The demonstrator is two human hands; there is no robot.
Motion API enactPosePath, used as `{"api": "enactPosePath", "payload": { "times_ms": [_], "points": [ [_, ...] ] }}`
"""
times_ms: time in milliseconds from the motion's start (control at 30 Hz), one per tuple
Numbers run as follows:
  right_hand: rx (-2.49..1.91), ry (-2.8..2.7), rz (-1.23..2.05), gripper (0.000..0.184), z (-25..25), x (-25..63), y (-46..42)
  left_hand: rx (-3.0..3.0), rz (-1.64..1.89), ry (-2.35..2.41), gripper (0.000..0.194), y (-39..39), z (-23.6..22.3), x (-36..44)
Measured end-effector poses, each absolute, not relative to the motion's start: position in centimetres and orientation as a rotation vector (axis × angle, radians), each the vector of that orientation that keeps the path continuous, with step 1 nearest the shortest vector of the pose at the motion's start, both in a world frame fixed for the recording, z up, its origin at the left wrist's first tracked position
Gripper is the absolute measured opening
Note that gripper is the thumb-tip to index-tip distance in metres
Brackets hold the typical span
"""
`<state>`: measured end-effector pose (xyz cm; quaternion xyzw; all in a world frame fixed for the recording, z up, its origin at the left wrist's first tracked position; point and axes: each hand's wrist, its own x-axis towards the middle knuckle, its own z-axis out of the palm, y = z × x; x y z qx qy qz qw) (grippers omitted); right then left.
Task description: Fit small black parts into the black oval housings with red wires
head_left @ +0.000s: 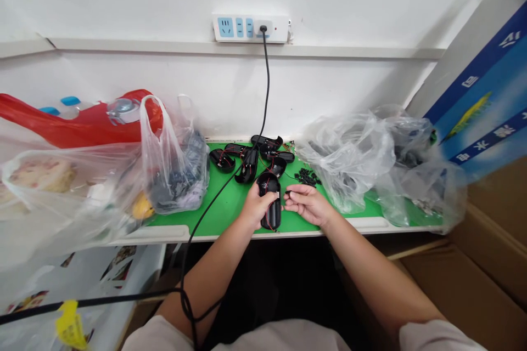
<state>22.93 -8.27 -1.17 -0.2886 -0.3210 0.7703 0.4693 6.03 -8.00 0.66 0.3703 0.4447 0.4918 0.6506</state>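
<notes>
My left hand (260, 205) is closed around a glossy black plastic housing (270, 216) with thin red wires inside, held upright at the front of the green mat (222, 197). Just to its right, my right hand (307, 203) pinches a small black part (289, 194) between thumb and fingertips; its exact kind is too small to make out. Beyond the hands lie several similar black housings (247, 167) with red wires, bunched together. Behind my right hand sits a pile of small black parts (308, 176).
A black cable (267, 82) drops from the wall power strip (251, 28) and crosses the mat left of my hands. Filled plastic bags (175, 175) stand at left, and clear bags (349, 153) at right. A cardboard box (473, 247) is at lower right.
</notes>
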Motion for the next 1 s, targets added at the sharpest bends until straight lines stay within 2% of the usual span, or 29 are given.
{"api": "enactPosePath", "payload": {
  "times_ms": [300,533,667,833,1000],
  "points": [
    [-0.751,-0.790,1.915,0.022,-1.62,22.99,-8.03,0.873,1.092,0.995,0.056,-8.02,0.32,6.22],
    [-0.777,-0.735,1.840,0.037,-1.80,22.49,-8.08,0.951,1.124,1.007,0.056,-7.98,-0.21,6.37],
    [-0.809,-0.729,1.834,0.026,-1.50,22.39,-8.25,1.012,1.157,1.031,0.051,-7.99,-0.18,6.36],
    [-0.851,-0.765,1.837,0.025,-1.28,22.40,-8.30,1.042,1.197,1.054,0.049,-8.11,0.33,6.49],
    [-0.851,-0.786,1.799,0.024,-1.46,22.23,-8.26,1.004,1.160,1.043,0.056,-8.21,0.52,6.60]
  ]
}}
